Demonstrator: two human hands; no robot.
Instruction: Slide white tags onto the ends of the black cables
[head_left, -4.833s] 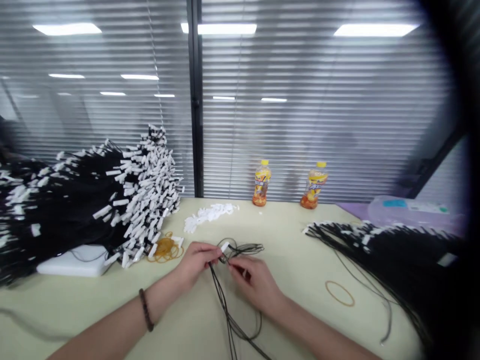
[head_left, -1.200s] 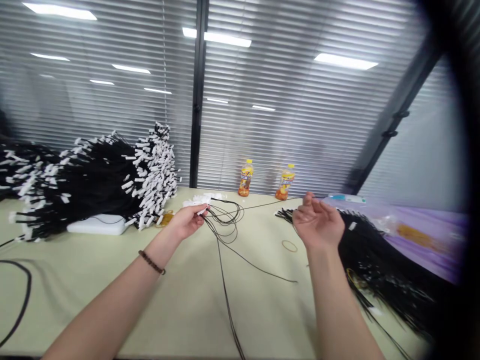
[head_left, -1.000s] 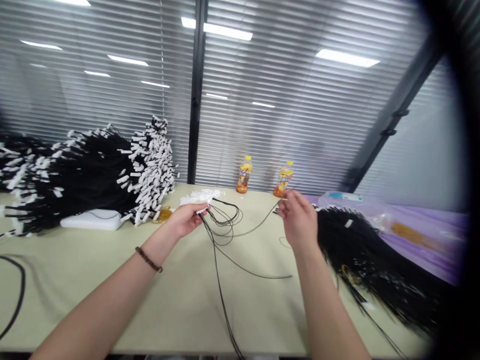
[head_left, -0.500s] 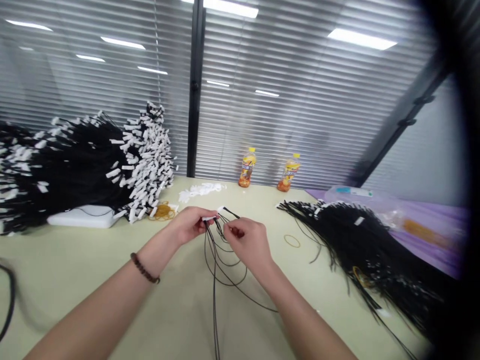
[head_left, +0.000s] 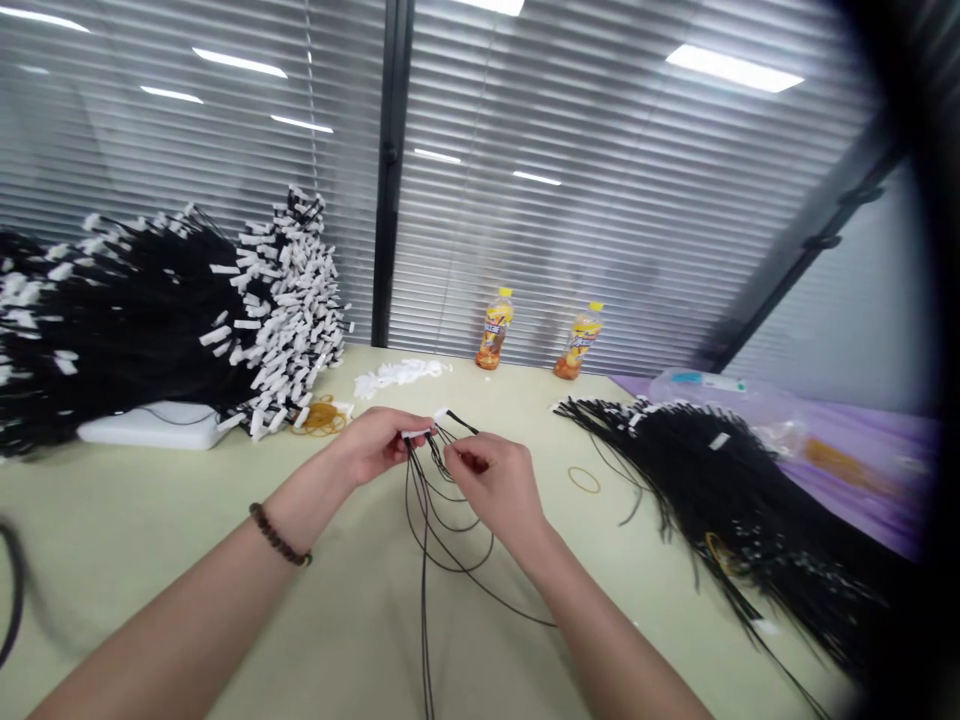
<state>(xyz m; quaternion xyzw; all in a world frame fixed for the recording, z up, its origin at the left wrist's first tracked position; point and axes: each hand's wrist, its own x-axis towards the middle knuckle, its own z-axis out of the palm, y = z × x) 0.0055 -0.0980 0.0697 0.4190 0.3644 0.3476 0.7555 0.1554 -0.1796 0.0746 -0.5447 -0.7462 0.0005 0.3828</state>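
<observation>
My left hand, with a beaded bracelet on its wrist, pinches a small white connector from which black wires hang. Close by on the right, my right hand has its fingers pinched on the black wires. A second white end piece with a short black lead shows just above, between the two hands. Below them the black cable loops and trails toward the table's near edge. The right fingertips hide exactly which strand they grip.
A big heap of black cables with white connectors stands at left, beside a white box and yellow rubber bands. White pieces and two drink bottles are at the back. Another black cable bundle lies right, near a loose rubber band.
My left hand and forearm have shifted slightly left with the connector. The right hand stays nearly in place, still pinching. The camera view has tilted a little.
</observation>
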